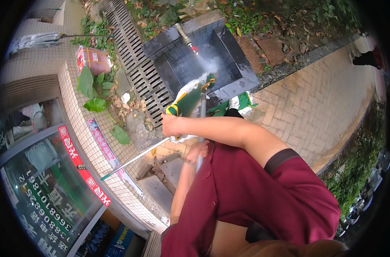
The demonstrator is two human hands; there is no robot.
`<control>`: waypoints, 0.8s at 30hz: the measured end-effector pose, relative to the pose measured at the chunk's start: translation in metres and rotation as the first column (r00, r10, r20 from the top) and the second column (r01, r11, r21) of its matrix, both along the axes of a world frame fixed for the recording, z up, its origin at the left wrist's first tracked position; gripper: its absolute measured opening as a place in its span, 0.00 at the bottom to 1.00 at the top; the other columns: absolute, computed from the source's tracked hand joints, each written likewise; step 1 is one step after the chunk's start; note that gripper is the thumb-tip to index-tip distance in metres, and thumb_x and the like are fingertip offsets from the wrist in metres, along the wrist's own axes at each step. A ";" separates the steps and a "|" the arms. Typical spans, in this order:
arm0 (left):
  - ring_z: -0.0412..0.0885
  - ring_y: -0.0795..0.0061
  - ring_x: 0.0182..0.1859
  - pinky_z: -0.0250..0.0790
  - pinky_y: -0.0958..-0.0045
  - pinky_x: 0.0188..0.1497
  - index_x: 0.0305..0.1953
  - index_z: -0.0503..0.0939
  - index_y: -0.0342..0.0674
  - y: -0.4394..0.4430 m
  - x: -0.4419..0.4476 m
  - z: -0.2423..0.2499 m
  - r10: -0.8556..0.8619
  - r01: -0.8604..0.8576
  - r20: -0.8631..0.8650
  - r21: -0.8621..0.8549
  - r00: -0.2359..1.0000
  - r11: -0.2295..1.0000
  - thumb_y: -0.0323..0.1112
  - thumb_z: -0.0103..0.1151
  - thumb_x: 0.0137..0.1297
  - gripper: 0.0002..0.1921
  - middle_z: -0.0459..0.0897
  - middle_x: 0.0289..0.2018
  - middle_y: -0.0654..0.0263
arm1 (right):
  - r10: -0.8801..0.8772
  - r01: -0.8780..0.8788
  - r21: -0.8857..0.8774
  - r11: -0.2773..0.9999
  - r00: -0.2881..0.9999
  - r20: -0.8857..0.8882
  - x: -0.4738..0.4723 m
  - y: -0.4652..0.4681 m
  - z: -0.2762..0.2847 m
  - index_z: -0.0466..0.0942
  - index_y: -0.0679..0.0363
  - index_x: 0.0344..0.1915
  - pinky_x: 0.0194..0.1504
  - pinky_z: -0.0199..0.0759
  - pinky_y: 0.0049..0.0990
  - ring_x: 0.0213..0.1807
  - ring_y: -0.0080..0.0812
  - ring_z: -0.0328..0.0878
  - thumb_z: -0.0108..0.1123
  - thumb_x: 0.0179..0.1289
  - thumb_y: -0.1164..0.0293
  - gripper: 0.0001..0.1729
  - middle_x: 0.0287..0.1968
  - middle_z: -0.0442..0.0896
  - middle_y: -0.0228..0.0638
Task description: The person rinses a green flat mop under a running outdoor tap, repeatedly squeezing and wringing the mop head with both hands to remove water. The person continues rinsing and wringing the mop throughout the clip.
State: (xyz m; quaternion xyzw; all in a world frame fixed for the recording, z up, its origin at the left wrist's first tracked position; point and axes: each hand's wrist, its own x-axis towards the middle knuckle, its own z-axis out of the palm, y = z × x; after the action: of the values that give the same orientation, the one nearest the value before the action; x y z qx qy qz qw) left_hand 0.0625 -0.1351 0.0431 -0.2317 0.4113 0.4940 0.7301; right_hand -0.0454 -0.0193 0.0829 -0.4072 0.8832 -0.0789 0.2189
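Note:
My right hand [171, 125] grips the near end of a flat mop head [191, 102], which has a green backing, yellow trim and white fringe. The mop head slants over the sink's front rim, its far end beneath the water stream. My left hand [197, 151], with a bracelet at the wrist, is closed around a grey mop pole [203, 110]. From an open brass tap [187, 38] with a red lever, water [209, 62] sprays into the dark tiled sink [243, 84]. A second green piece with white edging [246, 100] lies on the ground by my foot.
A slotted drain grate [140, 72] runs left of the sink. A white pole [135, 158] with a teal end slants toward the tiled wall. A wrapped pink bundle [93, 61] and a grey string mop [37, 41] are farther left. Brick paving [314, 106] stretches right, where another person's leg [363, 59] shows.

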 end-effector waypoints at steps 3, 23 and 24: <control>0.53 0.88 0.14 0.46 0.82 0.16 0.34 0.67 0.43 -0.007 0.002 -0.009 0.048 -0.049 0.024 0.022 0.999 0.999 0.32 0.46 0.69 0.04 0.55 0.15 0.80 | 0.020 -0.021 0.009 1.000 0.993 0.120 -0.019 -0.019 -0.007 0.85 0.45 0.32 0.49 0.57 0.34 0.41 0.28 0.78 0.65 0.50 0.63 0.07 0.34 0.84 0.22; 0.57 0.84 0.15 0.53 0.80 0.16 0.35 0.66 0.41 -0.047 -0.025 -0.017 0.180 -0.181 -0.074 0.000 0.981 0.984 0.31 0.51 0.67 0.05 0.61 0.17 0.75 | 0.103 -0.114 0.105 0.988 0.989 0.103 -0.054 -0.089 -0.056 0.85 0.42 0.33 0.49 0.60 0.30 0.42 0.26 0.79 0.67 0.46 0.63 0.10 0.33 0.85 0.20; 0.58 0.84 0.15 0.53 0.80 0.16 0.35 0.66 0.41 -0.047 -0.030 -0.016 0.131 -0.133 -0.101 -0.010 0.986 0.991 0.31 0.51 0.67 0.05 0.61 0.18 0.74 | 0.016 -0.027 0.113 0.993 0.995 0.102 -0.059 -0.073 -0.048 0.84 0.40 0.33 0.52 0.58 0.31 0.42 0.26 0.79 0.66 0.45 0.63 0.10 0.32 0.84 0.19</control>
State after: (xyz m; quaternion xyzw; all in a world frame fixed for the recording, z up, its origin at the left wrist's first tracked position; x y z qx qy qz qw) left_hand 0.0327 -0.1821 0.0266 -0.2393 0.4354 0.5488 0.6723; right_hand -0.1040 -0.0918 0.0352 -0.3989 0.8697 -0.0462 0.2870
